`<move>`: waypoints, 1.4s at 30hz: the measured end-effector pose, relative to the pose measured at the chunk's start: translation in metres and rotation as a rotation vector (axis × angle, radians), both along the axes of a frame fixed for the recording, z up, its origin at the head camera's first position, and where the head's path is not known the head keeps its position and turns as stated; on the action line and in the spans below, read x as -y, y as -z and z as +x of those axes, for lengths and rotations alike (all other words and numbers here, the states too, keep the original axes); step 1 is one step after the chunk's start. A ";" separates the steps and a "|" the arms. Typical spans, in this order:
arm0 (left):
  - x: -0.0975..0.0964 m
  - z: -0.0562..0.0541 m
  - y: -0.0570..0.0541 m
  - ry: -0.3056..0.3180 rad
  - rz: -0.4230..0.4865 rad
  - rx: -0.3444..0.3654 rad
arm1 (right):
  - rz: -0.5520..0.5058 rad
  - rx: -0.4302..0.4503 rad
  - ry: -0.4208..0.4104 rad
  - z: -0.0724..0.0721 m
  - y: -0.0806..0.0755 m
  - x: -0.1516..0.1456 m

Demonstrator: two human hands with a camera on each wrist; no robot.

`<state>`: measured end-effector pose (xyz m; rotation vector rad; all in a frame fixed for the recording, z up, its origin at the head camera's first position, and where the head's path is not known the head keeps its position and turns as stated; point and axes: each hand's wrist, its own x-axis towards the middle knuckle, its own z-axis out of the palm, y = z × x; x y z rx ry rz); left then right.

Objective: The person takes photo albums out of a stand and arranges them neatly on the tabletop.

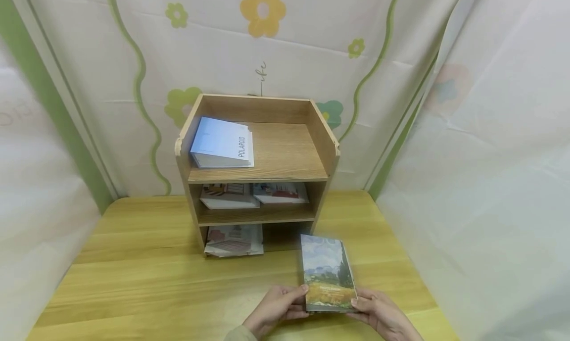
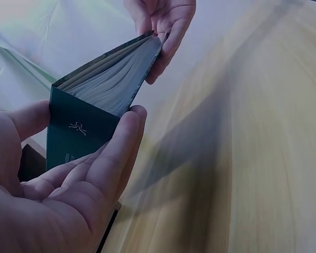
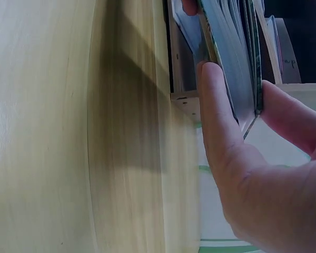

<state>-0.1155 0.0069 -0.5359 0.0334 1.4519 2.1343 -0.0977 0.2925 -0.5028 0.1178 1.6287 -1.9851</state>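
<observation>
At the lower centre-right of the head view, 2 bare hands grasp 1 small book (image 1: 327,271) with a painted landscape cover. The left hand (image 1: 285,303) grips its spine side, thumb at the cover's left edge and fingers behind. The right hand (image 1: 383,314) pinches the lower right corner, thumb on the cover and fingers underneath. Neither hand is released. In the left wrist view, the dark green spine (image 2: 84,126) lies between thumb and fingers, while the pages fan slightly apart at the end facing that camera; the grip on opposite sides probably serves to stop the covers swinging open. The cover faces up toward the head camera, perhaps so that it can be seen.

The book is held above the wooden table (image 1: 147,281), which bears its shadow in both wrist views.

Beyond, at the centre of the frame, stands a 3-level wooden shelf unit (image 1: 289,148). On its lowest level, 1 book with a reddish cover (image 1: 236,239) lies at the left; the middle level holds 2 illustrated books (image 1: 280,192) side by side; the top holds a blue POLAROID book (image 1: 220,140) against the left wall, presumably for support.

Behind hangs a flower-printed curtain (image 1: 303,49).
</observation>
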 end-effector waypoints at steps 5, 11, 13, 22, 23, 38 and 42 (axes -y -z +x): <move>-0.005 -0.002 0.000 0.012 0.008 0.004 | 0.015 0.019 0.005 -0.003 0.003 -0.006; -0.016 -0.004 0.004 0.002 0.003 0.026 | 0.002 0.012 0.014 -0.004 0.005 -0.013; -0.019 -0.005 0.005 -0.011 0.003 0.029 | 0.006 0.011 0.018 -0.005 0.006 -0.014; -0.032 -0.004 0.007 -0.023 0.011 0.039 | 0.067 0.054 0.045 -0.006 0.008 -0.027; -0.033 -0.004 0.008 -0.019 0.012 0.044 | 0.079 0.059 0.052 -0.006 0.008 -0.028; -0.052 0.002 0.018 -0.059 -0.026 0.089 | 0.134 0.074 0.122 -0.012 0.023 -0.037; -0.053 0.001 0.018 -0.070 -0.041 0.085 | 0.165 0.063 0.156 -0.013 0.027 -0.036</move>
